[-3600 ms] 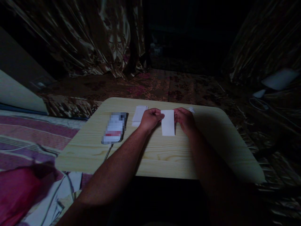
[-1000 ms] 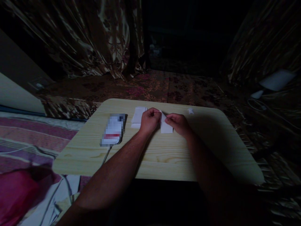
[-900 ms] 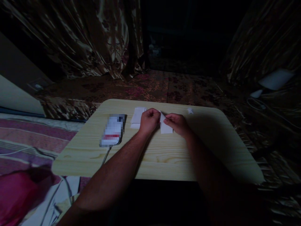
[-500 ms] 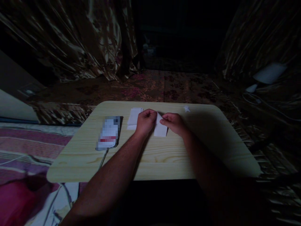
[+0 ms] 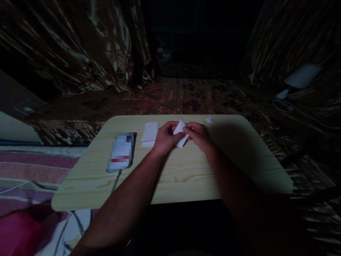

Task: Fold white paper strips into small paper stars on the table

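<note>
Between my two hands is a white sheet of paper, folded to a point at its top end. My left hand is closed on its left side, with the thumb lying across the front. On the other side my right hand pinches the paper near the middle of its right edge. Fingers of both hands are partly hidden behind the sheet. Just left of my left hand lies a stack of white paper. Beyond my right hand sits a small white folded paper piece.
A phone, blurred out, lies on the left of the light wooden table with a cable running off the near edge. A striped bedcover is at the left. A white lamp stands at the far right.
The paper has been raised and tilted, its point now showing above my fingers. My left thumb has moved across its front, and my right fingers have shifted closer to the left hand.
</note>
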{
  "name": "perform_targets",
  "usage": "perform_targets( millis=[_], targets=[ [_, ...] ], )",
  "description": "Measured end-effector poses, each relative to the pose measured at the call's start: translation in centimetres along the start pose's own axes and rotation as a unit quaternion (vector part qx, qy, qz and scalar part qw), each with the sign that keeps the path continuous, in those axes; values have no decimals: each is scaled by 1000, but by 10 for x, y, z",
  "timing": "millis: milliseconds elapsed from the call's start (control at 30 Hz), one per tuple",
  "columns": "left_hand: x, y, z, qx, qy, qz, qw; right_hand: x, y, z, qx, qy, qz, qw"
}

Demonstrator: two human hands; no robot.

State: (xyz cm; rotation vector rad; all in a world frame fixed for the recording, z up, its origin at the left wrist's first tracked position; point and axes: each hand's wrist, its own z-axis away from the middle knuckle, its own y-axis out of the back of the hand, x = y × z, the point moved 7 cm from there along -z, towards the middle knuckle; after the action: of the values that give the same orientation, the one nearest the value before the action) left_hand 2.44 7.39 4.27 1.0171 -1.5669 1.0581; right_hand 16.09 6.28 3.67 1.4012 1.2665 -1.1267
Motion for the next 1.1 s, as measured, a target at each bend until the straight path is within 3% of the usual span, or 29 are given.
perform_targets(
  millis=[233, 400, 800, 1100],
  targets=[
    [4, 8, 0, 43, -76, -109, 990, -7, 0, 3, -1, 15, 37, 999],
    [10, 9, 0, 41, -108, -135, 984, -9, -2, 4, -10, 19, 52, 998],
    [7, 8, 0, 39, -118, -119, 985, -8, -3, 5, -13, 11, 54, 998],
    [4, 7, 1, 37, -90, -73, 993, -4, -2, 4, -19, 7, 63, 998]
  ],
)
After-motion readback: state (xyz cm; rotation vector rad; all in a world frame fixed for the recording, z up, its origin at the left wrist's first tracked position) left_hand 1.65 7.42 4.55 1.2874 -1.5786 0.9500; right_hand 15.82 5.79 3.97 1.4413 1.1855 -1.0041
